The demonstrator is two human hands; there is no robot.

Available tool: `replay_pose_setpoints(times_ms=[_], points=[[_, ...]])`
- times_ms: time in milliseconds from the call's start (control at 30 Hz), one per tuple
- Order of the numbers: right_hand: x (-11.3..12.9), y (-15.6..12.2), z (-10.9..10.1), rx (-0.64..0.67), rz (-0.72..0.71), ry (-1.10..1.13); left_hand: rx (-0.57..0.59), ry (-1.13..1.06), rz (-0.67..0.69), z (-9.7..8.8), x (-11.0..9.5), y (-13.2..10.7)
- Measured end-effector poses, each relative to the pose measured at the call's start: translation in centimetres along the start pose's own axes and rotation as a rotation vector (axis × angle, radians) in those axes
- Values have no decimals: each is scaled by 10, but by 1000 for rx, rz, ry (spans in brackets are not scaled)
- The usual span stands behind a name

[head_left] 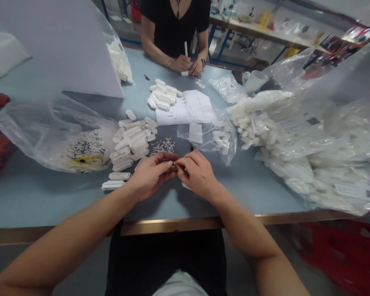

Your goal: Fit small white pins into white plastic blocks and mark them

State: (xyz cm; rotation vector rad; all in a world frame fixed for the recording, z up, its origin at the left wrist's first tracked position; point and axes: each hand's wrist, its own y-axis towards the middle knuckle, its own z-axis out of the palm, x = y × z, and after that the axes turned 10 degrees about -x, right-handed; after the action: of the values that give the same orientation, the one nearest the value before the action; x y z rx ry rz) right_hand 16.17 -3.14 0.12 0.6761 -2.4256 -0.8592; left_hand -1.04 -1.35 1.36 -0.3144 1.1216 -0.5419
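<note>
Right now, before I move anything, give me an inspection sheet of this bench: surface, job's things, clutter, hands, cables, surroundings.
surface: pale blue-grey workbench with a metal front edge
job's things: white slotted plastic blocks heaped beyond the left hand; tiny white pieces beside them
clutter: paper sheets; clear bag of black and white pieces; bulging bags of white parts
grippers: bare left hand and right hand meet at the fingertips; anything held is too small to tell
cables: nothing seen
surroundings: co-worker across the bench holding a white strip; red crate on the floor
</note>
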Motion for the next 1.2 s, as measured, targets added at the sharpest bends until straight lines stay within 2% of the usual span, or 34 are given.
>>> replay_pose_setpoints(times_ms=[267, 467, 833, 1200], points=[[-2, -2, -1, -49, -13, 66, 79, 41, 55, -3, 0, 0], [-2, -1, -2, -80, -10, 73, 86, 50, 4, -3, 0, 0], [-2, 1, -4, -131, -62, 81, 66, 33, 37, -2, 0, 0], [-5, -1, -4, -102, -46, 77, 76, 33, 32, -3, -1, 2]])
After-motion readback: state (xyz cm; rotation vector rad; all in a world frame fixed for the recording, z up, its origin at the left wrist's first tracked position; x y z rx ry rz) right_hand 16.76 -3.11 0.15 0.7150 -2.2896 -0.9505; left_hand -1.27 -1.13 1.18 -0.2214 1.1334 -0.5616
